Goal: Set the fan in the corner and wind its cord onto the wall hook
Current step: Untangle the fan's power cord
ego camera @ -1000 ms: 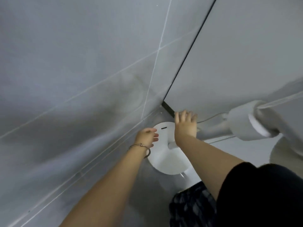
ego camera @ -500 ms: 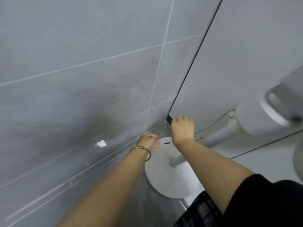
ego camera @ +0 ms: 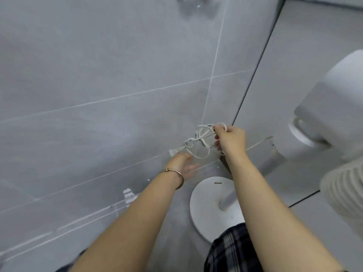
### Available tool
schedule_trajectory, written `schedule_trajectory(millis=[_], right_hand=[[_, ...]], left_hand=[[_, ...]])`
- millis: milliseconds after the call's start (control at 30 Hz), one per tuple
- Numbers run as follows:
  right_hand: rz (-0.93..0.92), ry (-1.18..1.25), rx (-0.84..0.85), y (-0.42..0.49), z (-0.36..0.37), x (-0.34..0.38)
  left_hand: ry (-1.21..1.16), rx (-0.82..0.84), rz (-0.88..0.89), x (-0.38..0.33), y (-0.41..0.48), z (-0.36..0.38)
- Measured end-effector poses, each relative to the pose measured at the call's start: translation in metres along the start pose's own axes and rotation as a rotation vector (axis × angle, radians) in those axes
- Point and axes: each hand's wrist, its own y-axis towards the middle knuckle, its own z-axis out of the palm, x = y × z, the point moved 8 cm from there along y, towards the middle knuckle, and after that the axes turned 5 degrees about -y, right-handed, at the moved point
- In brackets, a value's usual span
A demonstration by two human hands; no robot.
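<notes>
The white fan stands in the corner: its round base on the floor, its pole rising to the motor housing at the right edge. My right hand is shut on a loose bundle of the white cord, held up in front of the grey tiled wall. The cord's plug hangs at the bundle's left end. My left hand, with a thin bracelet, is open just under the plug and the loops. A blurred shiny fitting sits on the wall at the top edge; I cannot tell if it is the hook.
Grey tiled walls meet at a dark vertical seam right of the cord. The ribbed fan guard fills the right edge. A chipped white patch marks the wall's foot. My checked clothing shows at the bottom.
Both hands have risen from the fan's base. My right hand now holds a gathered bundle of cord that was not visible before, and my left hand has opened beneath it. The view has tilted upward.
</notes>
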Motion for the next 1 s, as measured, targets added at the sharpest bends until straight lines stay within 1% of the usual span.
schedule_trajectory(millis=[133,233,300,367,500,567,667,767,833,1000], right_hand=[[0.028,0.098,0.023,-0.022,-0.014,0.005],[0.068,0.161,0.039,-0.032,-0.021,0.004],[0.077,0.191,0.037,-0.041,-0.027,0.008],[0.058,0.186,0.01,-0.051,-0.036,0.013],[-0.028,0.062,-0.006,-0.062,-0.048,0.023],[-0.08,-0.069,-0.008,-0.064,-0.052,0.03],[-0.248,-0.25,-0.035,-0.074,-0.055,0.049],[-0.425,-0.345,-0.055,-0.087,-0.053,0.068],[-0.493,-0.368,-0.013,-0.091,-0.045,0.073],[-0.547,-0.36,0.145,-0.087,-0.026,0.071]], left_hand=[[-0.238,0.078,0.035,-0.01,-0.033,0.015],[-0.333,0.116,0.061,-0.018,-0.054,0.018],[-0.352,0.133,0.079,-0.025,-0.068,0.019],[-0.328,0.161,0.118,-0.032,-0.081,0.019],[-0.213,0.202,0.233,-0.043,-0.098,0.01],[-0.164,0.211,0.285,-0.048,-0.105,0.006],[-0.139,0.237,0.342,-0.058,-0.112,0.005],[-0.131,0.257,0.332,-0.061,-0.114,0.007],[-0.11,0.242,0.32,-0.059,-0.113,0.009],[0.024,0.234,0.348,-0.06,-0.109,0.014]])
